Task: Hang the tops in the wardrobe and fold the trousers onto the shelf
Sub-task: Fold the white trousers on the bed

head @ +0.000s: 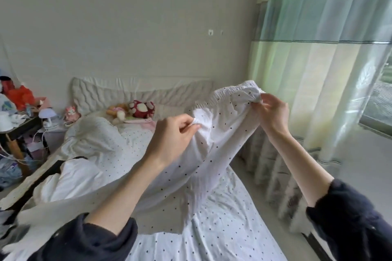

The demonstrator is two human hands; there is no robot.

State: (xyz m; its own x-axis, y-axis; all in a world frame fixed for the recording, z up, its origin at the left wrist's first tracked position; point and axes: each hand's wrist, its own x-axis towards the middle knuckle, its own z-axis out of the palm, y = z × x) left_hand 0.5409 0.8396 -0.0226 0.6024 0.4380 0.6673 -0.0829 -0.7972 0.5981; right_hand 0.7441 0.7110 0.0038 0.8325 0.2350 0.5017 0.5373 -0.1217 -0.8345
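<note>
White trousers with small black dots (220, 133) are held up over the bed by their elastic waistband. My left hand (176, 133) pinches the waistband's left end between thumb and fingers. My right hand (273, 112) grips the waistband's right end, higher and closer to the curtain. The legs hang down and trail onto the bed below my forearms. A white top with a black stripe (48, 176) lies crumpled on the left side of the bed. No wardrobe or shelf is in view.
The bed (229, 229) has a dotted white sheet, a bunched duvet and plush toys (140, 109) by the headboard. A cluttered side table (19, 125) stands at the left. Green and blue curtains (318, 70) and a window fill the right.
</note>
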